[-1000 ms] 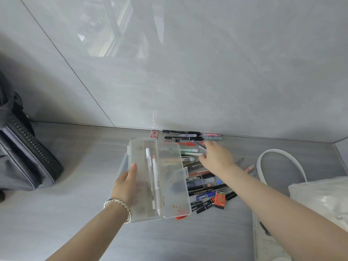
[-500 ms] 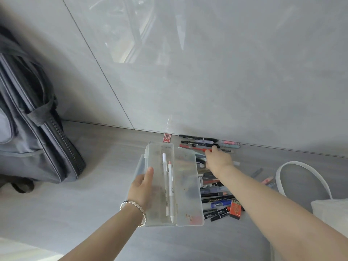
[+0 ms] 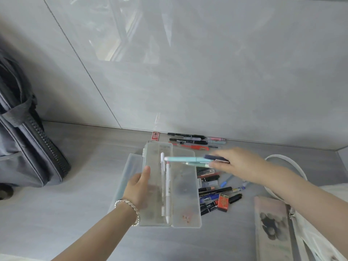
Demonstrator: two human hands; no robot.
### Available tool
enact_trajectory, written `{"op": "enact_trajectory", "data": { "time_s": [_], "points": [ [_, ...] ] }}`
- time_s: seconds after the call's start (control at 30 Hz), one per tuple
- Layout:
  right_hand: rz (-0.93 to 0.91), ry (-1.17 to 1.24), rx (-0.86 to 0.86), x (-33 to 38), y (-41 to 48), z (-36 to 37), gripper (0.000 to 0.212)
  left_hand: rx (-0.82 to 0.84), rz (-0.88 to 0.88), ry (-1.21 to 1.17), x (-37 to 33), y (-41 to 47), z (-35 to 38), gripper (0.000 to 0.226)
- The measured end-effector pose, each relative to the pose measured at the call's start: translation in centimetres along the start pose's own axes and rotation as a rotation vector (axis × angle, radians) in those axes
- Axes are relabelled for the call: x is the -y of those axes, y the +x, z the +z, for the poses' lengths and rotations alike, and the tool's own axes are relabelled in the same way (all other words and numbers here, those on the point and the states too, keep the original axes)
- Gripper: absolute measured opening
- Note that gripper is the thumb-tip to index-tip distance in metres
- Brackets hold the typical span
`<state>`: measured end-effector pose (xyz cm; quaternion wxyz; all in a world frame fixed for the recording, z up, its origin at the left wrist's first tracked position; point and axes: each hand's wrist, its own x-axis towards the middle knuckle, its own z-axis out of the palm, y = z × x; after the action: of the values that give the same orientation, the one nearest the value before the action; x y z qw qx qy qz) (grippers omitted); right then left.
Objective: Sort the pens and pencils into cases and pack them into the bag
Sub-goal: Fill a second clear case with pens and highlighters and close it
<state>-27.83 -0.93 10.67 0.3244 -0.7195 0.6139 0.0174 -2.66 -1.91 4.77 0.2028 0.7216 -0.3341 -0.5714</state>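
Note:
My left hand [image 3: 139, 187] grips the left side of an open translucent plastic pencil case [image 3: 185, 196], held above the grey surface. Two white pens [image 3: 165, 193] lie lengthwise in the case. My right hand [image 3: 241, 162] holds a bunch of pens, mostly light teal ones [image 3: 186, 160], crosswise over the top of the case; they are motion-blurred. A pile of loose pens and markers [image 3: 214, 193] lies just right of the case, with more pens [image 3: 190, 141] along the wall. The grey bag [image 3: 28, 147] stands at the left.
A red eraser box [image 3: 223, 202] sits among the loose pens. A second flat case [image 3: 273, 227] and a white tote with a handle [image 3: 301, 185] are at the right. A small red card [image 3: 155, 136] leans by the wall. Tiled wall behind.
My right hand has picked pens up from the row near the wall and carried them left over the open case. The view has shifted, showing more of the grey bag.

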Motion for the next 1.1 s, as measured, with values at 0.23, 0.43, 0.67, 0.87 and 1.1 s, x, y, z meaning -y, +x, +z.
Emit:
{"op": "enact_trajectory", "data": {
  "time_s": [0.23, 0.43, 0.67, 0.87, 1.1],
  "points": [
    [0.039, 0.013, 0.577, 5.0, 0.3, -1.4, 0.037, 0.112, 0.082, 0.078, 0.5, -0.8, 1.6, 0.044],
    [0.133, 0.046, 0.426, 6.4, 2.4, -0.4, 0.044, 0.159, 0.179, 0.085, 0.9, -2.7, 2.9, 0.033],
    [0.142, 0.403, 0.014, 4.6, 0.3, -0.4, 0.019, 0.192, 0.105, 0.007, 1.8, -2.5, 3.0, 0.035],
    [0.122, 0.278, 0.130, 6.1, 1.3, 1.3, 0.025, 0.222, 0.229, 0.097, 1.7, -3.3, 3.8, 0.041],
    [0.099, 0.635, -0.367, 6.4, 1.2, 1.9, 0.021, 0.236, 0.182, 0.003, 1.7, -3.1, 3.4, 0.034]
  ]
}}
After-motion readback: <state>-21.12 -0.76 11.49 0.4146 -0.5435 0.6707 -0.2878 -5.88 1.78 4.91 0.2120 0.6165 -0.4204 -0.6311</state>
